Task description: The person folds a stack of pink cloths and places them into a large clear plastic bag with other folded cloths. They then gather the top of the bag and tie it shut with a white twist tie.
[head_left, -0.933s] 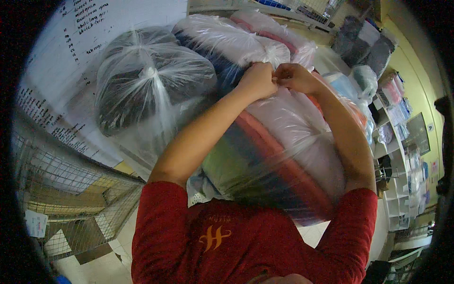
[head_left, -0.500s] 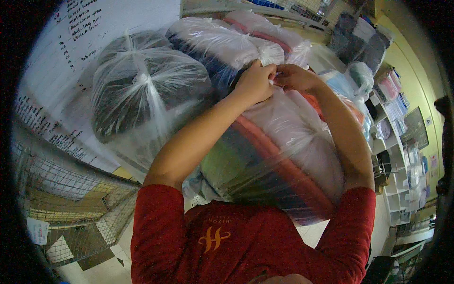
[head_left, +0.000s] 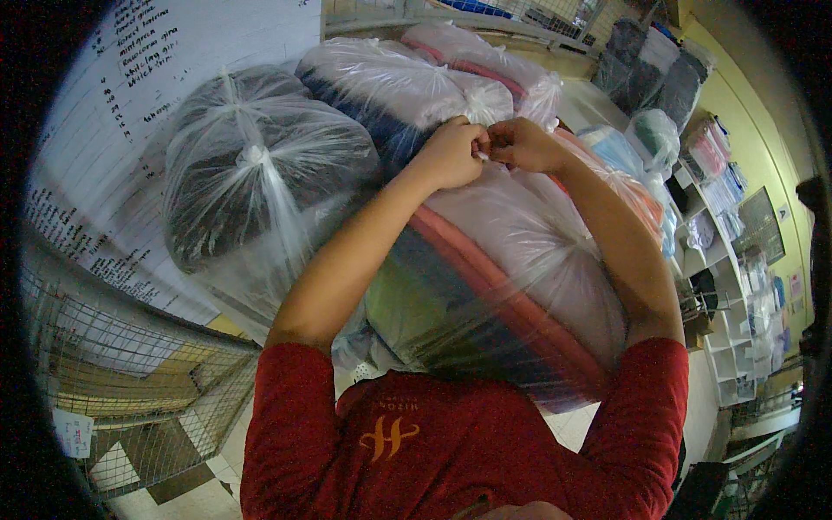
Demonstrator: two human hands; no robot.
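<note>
A large clear plastic bag (head_left: pixel 563 260) lies in front of me, full of folded cloth in pale pink, coral red, green and dark blue. At its far end my left hand (head_left: pixel 452 152) is closed, pinching gathered plastic of that bag. My right hand (head_left: pixel 527 146) meets it there, its fingers bent and pressed together on the same bit of plastic. Just what the fingertips grip is partly hidden. Beyond my hands lie a tied bag of white and dark blue cloth (head_left: pixel 407 82) and one of pink cloth (head_left: pixel 485 61). To the left stands a knotted bag of dark cloth (head_left: pixel 269 182).
A whiteboard (head_left: pixel 208 35) with handwriting leans at the far left. Below it is a wire mesh cage (head_left: pixel 147 399). More bagged cloth (head_left: pixel 654 69) is stacked at the far right, beside white shelving (head_left: pixel 724 329) with packed items. Tiled floor (head_left: pixel 186 468) shows at the lower left.
Both hands have shifted slightly left, staying together at the bag's gathered end. The view has moved a little; the bags appear to lie as before.
</note>
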